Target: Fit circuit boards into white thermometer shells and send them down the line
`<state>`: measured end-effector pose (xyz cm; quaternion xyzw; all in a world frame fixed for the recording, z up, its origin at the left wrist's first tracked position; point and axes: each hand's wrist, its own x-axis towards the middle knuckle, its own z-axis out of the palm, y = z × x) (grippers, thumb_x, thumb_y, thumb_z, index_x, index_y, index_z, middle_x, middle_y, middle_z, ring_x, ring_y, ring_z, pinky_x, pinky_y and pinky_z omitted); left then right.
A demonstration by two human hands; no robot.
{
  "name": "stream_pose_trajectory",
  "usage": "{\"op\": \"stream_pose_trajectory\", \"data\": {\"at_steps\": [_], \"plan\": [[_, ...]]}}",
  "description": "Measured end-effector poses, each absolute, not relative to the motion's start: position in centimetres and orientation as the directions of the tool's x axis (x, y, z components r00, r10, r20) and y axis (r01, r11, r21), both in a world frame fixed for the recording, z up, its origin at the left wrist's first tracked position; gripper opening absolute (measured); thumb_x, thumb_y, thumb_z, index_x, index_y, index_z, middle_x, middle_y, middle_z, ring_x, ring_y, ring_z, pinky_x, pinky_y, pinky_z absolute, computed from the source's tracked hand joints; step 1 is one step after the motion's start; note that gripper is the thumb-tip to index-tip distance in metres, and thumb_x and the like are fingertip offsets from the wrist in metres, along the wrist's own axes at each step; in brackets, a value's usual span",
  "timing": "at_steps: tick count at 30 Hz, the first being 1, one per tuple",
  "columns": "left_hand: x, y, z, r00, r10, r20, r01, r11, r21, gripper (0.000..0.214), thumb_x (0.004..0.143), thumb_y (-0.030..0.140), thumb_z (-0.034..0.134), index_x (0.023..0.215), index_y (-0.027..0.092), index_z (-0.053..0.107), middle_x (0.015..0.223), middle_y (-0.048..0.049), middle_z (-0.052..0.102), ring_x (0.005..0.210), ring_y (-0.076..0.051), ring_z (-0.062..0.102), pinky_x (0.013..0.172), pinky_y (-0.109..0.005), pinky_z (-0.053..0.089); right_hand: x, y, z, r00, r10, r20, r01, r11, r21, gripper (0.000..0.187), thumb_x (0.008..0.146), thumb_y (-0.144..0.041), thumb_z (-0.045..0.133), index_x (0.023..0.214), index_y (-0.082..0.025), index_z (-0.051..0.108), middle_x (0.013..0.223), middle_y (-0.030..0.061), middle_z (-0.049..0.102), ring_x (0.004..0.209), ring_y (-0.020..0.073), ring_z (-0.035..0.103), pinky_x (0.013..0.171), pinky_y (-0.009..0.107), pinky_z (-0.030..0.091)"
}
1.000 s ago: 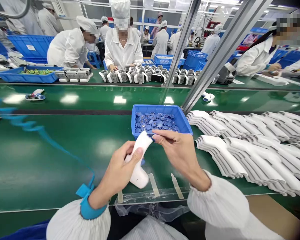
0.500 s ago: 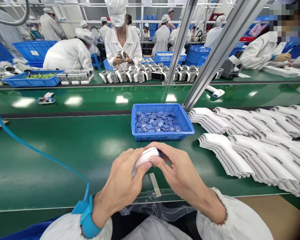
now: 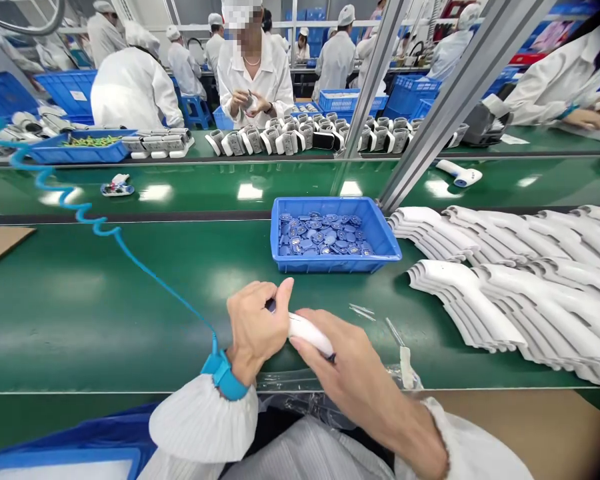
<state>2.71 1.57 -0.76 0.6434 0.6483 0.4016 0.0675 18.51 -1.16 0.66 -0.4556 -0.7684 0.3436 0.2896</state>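
Lowered nearer the front edge of the surface (image 3: 105,333), the left grip (image 3: 257,327) clenched one end of a white thermometer body (image 3: 305,333), its long axis slanting rightward into the right grip (image 3: 355,380), apparently closed on the other end; beyond lay loose metal strips (image 3: 363,311) and stacked white housings (image 3: 460,293).

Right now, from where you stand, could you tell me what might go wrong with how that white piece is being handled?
The white thermometer housing is held only by the fingers of the left hand and right hand over the green belt, so it could slip and drop. The blue coiled cord from the left wrist strap could snag. The thin strips near the right hand might catch on the housing.
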Motion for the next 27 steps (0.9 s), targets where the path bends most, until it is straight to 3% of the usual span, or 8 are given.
{"op": "stream_pose_trajectory", "data": {"at_steps": [5, 9, 12, 14, 16, 19, 23, 27], "plan": [[1.8, 1.4, 0.0, -0.037, 0.891, 0.453, 0.795, -0.249, 0.553, 0.049, 0.097, 0.033, 0.052, 0.051, 0.018, 0.044, 0.051, 0.0, 0.048, 0.051, -0.012, 0.04, 0.055, -0.03, 0.031, 17.9, -2.1, -0.8, -0.319, 0.931, 0.176, 0.439, 0.31, -0.844, 0.022, 0.097, -0.031, 0.053, 0.111, -0.022, 0.066, 0.093, 0.0048, 0.071, 0.074, 0.0163, 0.062, 0.066, 0.029, 0.048], [0.5, -0.5, 0.0, -0.037, 0.874, 0.484, 0.645, -0.349, 0.679, 0.019, 0.093, 0.032, 0.059, 0.083, 0.018, 0.067, 0.096, -0.0067, 0.071, 0.088, -0.019, 0.063, 0.08, -0.031, 0.048, 18.6, -1.2, 0.0, -0.271, 0.882, -0.385, 0.18, -0.346, -0.921, 0.041, 0.094, -0.051, 0.05, 0.088, -0.016, 0.07, 0.048, -0.0041, 0.048, 0.041, 0.0093, 0.038, 0.041, 0.023, 0.031], [0.6, -0.2, -1.1, -0.359, 0.818, 0.449, 0.452, -0.269, 0.85, 0.04, 0.097, 0.036, 0.054, 0.061, 0.019, 0.056, 0.068, -0.0021, 0.063, 0.065, -0.015, 0.061, 0.065, -0.028, 0.048, 18.3, -0.3, 0.4, -0.406, 0.665, -0.627, 0.099, -0.65, -0.754, 0.053, 0.093, -0.06, 0.044, 0.078, -0.014, 0.065, 0.051, -0.002, 0.052, 0.037, 0.0057, 0.026, 0.036, 0.023, 0.016], [1.2, 1.1, -1.8, -0.528, 0.772, 0.355, 0.355, -0.179, 0.917, 0.051, 0.097, 0.043, 0.053, 0.052, 0.019, 0.048, 0.051, 0.0012, 0.05, 0.05, -0.012, 0.051, 0.054, -0.027, 0.042, 17.7, -0.2, 0.4, -0.374, 0.732, -0.569, 0.202, -0.535, -0.82, 0.044, 0.092, -0.057, 0.049, 0.087, -0.016, 0.064, 0.069, 0.0021, 0.064, 0.042, 0.0067, 0.037, 0.04, 0.023, 0.023], [1.7, 2.7, -2.2, -0.567, 0.758, 0.323, 0.369, -0.117, 0.922, 0.054, 0.096, 0.046, 0.055, 0.05, 0.019, 0.048, 0.047, 0.002, 0.047, 0.047, -0.011, 0.046, 0.051, -0.027, 0.037, 16.9, -0.4, 0.3, -0.329, 0.879, -0.345, 0.411, -0.195, -0.89, 0.03, 0.093, -0.047, 0.052, 0.09, -0.019, 0.063, 0.075, 0.0013, 0.065, 0.052, 0.0095, 0.047, 0.049, 0.024, 0.03], [2.4, 4.6, -2.2, -0.531, 0.759, 0.377, 0.507, -0.072, 0.859, 0.053, 0.092, 0.038, 0.058, 0.044, 0.019, 0.046, 0.043, 0.0031, 0.041, 0.045, -0.01, 0.04, 0.05, -0.028, 0.032, 15.8, -0.8, -0.1, -0.393, 0.916, -0.077, 0.671, 0.228, -0.706, 0.027, 0.099, -0.034, 0.044, 0.086, -0.019, 0.062, 0.066, 0.0007, 0.061, 0.054, 0.0125, 0.049, 0.054, 0.029, 0.024], [2.7, 5.3, -1.9, -0.435, 0.761, 0.481, 0.648, -0.106, 0.754, 0.052, 0.092, 0.026, 0.053, 0.041, 0.018, 0.041, 0.042, 0.0035, 0.036, 0.043, -0.009, 0.034, 0.05, -0.028, 0.027, 15.2, -1.4, -0.9, -0.367, 0.93, -0.038, 0.774, 0.282, -0.567, 0.033, 0.103, -0.032, 0.037, 0.09, -0.017, 0.063, 0.066, 0.0031, 0.065, 0.051, 0.0142, 0.053, 0.053, 0.03, 0.022], [0.9, 3.9, -1.7, -0.102, 0.787, 0.608, 0.75, -0.341, 0.567, 0.048, 0.093, 0.028, 0.056, 0.048, 0.018, 0.044, 0.048, 0.003, 0.042, 0.047, -0.009, 0.037, 0.051, -0.027, 0.029, 17.8, -2.0, -1.5, -0.41, 0.912, 0.008, 0.683, 0.313, -0.66, 0.021, 0.1, -0.037, 0.052, 0.103, -0.021, 0.066, 0.081, 0.0007, 0.072, 0.064, 0.0155, 0.063, 0.059, 0.026, 0.04]]}}
